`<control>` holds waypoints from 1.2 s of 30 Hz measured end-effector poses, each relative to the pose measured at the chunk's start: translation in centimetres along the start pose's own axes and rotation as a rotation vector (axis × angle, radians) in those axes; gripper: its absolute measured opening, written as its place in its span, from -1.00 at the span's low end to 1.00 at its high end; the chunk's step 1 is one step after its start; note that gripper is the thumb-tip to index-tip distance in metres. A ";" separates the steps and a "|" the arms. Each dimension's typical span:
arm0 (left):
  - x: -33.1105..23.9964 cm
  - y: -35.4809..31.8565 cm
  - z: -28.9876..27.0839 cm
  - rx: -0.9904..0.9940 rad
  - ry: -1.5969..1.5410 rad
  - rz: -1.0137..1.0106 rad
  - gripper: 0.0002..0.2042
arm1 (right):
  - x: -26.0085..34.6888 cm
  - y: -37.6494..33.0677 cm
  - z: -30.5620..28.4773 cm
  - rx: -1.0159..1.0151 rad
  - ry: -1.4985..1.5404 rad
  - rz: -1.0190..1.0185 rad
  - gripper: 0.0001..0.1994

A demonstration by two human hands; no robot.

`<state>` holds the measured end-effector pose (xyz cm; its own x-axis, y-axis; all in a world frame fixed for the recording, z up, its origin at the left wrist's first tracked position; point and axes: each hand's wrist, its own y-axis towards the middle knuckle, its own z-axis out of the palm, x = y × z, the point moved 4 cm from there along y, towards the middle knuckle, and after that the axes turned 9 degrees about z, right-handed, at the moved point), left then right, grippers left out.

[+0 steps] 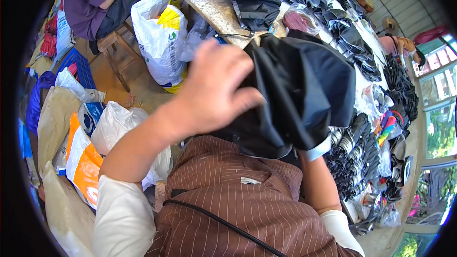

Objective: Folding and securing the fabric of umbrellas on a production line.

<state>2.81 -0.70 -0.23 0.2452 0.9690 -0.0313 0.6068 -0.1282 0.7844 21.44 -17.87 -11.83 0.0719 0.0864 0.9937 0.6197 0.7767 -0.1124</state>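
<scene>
A black umbrella [290,90] with a loose, folded canopy fills the space in front of my chest. Its hem shows a pale silvery edge at the lower right. My left hand [219,83] is at the left side of the canopy, blurred by motion, its thumb apart from the fingers and nothing seen in it. Whether the thumb touches the cloth I cannot tell. From the lower right my right forearm [320,183] reaches up under the umbrella, and the cloth hides my right hand.
Black umbrellas [257,2] and thin metal shafts lie on the worktable [214,12]. Bundled umbrellas [357,157] are stacked at right. A white-and-yellow sack [159,38] stands beside a wooden stool [114,43] where a person sits. More bags [85,162] crowd the left. Another person bends at far right.
</scene>
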 end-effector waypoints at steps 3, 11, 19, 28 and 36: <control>-5.3 -0.9 1.4 0.185 -0.644 -0.147 -0.57 | -1.5 -0.2 -0.3 0.128 -0.215 0.144 -0.37; 0.2 -0.7 -2.6 -0.024 -0.599 -0.525 -0.75 | -5.4 0.5 -1.6 -0.017 -0.489 -0.098 -0.48; -6.8 2.0 -1.8 0.407 -1.155 -0.165 -0.63 | 1.9 -0.1 3.0 0.210 0.284 0.416 -0.47; 0.2 -5.6 3.4 -0.155 -0.889 -0.855 -0.83 | -10.3 0.4 -3.1 0.098 0.059 0.417 -0.54; -1.8 -5.3 5.7 0.181 -0.851 -0.745 -0.93 | -0.7 -2.5 3.5 0.193 0.459 0.557 -0.71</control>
<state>3.45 -2.93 -7.85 0.1696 0.3686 -0.9140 0.8988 0.3224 0.2968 17.13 -17.69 -12.21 0.6803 0.2630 0.6841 0.2509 0.7934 -0.5546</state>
